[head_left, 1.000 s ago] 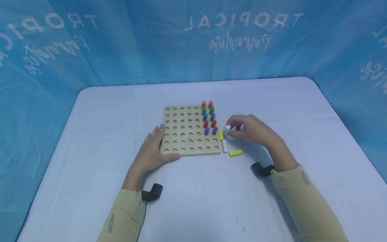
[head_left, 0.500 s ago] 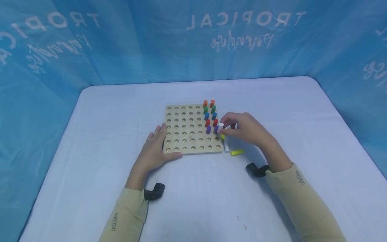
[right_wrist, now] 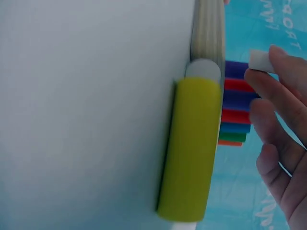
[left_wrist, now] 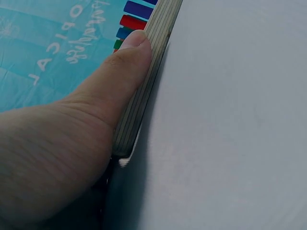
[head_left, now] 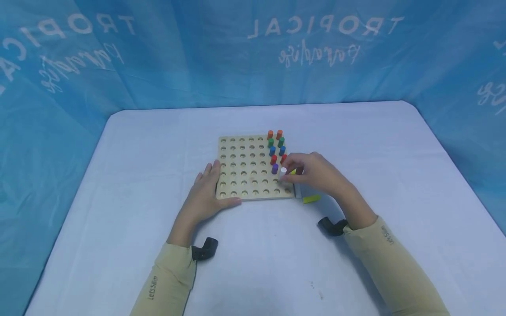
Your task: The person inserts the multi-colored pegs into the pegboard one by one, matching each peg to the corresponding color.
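A wooden pegboard (head_left: 249,168) lies on the table. Colored pegs stand in two columns along its right side: orange, green, blue, red and purple (head_left: 274,169). My left hand (head_left: 202,197) rests at its near left corner, fingers along the left edge and thumb on the front edge; the left wrist view shows the thumb (left_wrist: 120,72) over the layered side. Between thumb and fingertips my right hand (head_left: 318,173) pinches a white peg (head_left: 283,171), upright over the board's right side close to the purple pegs. The right wrist view also shows this white peg (right_wrist: 260,61).
Right of the board lie a yellow peg (head_left: 311,199), a white peg (head_left: 298,191) and another yellow peg (head_left: 293,172), partly covered by the right hand. A blue printed cloth (head_left: 221,57) hangs behind the white-covered table (head_left: 253,263).
My right hand has carried the white peg leftward from beside the board to over its right columns. The left hand has kept its place on the board.
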The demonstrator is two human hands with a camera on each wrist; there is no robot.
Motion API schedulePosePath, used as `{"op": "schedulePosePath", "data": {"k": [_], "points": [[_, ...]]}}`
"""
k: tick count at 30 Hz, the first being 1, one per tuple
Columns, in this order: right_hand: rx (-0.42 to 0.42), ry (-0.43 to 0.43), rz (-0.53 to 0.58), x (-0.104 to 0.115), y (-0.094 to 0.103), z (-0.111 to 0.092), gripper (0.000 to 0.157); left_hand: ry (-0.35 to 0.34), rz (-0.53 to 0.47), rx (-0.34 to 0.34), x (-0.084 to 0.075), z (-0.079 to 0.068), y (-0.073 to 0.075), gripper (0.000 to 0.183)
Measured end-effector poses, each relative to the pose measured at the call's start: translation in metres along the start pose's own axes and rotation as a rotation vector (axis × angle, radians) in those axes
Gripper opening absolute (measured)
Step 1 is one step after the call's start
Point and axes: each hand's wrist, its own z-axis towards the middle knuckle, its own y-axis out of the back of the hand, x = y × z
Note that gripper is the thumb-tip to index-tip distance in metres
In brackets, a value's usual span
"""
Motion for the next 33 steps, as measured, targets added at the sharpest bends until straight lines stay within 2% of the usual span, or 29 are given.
{"op": "schedulePosePath", "data": {"k": [6,15,25,33], "points": [[0.031,-0.001,-0.03,0.003,-0.007,0.005,0.019,0.012,0.0,-0.002,-0.002,0.0,-0.001,0.13],[0.026,0.031,-0.094,0.007,-0.008,0.006,0.02,0.014,-0.004,-0.011,-0.004,0.0,-0.001,0.13],[0.051,-0.003,-0.128,0.009,-0.01,0.009,0.02,0.024,0.002,-0.005,-0.003,-0.001,-0.001,0.13],[0.033,0.006,-0.142,0.011,-0.01,0.01,0.017,0.025,0.006,0.001,-0.004,-0.001,0.0,0.129]]}}
